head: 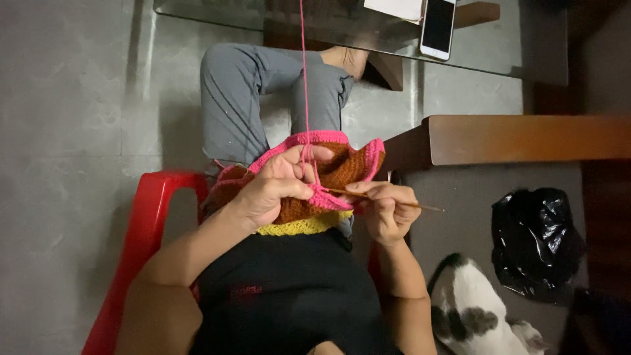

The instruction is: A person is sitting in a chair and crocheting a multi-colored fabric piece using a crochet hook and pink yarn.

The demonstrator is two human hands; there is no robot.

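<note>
Yarn work sits in my lap: a crocheted piece (332,172) of brown with a pink border and a yellow edge nearest my belly, bunched over my grey-trousered legs so its weight rests there and not on my wrists. My left hand (276,187) curls over the top of the fabric, fingers pressed together and pinching the pink edge close to the working stitch, which keeps that edge taut and turned up toward me. The pink strand (304,79) runs over those fingers and away in a straight line past my knees toward the glass table (197,13), so the hand also holds it under tension. My right hand (388,210) grips the crochet hook (394,200) between thumb and fingertips, closed tight around the shaft, tail end pointing out to my right and tip aimed into the pink edge; whether the tip is inside a loop I cannot quite tell, as my fingers cover it. I sit on a red plastic chair (141,243). A phone (438,26) lies on the table, a black bag (536,240) sits on the floor, and a black-and-white cat (473,312) rests by my right elbow.
</note>
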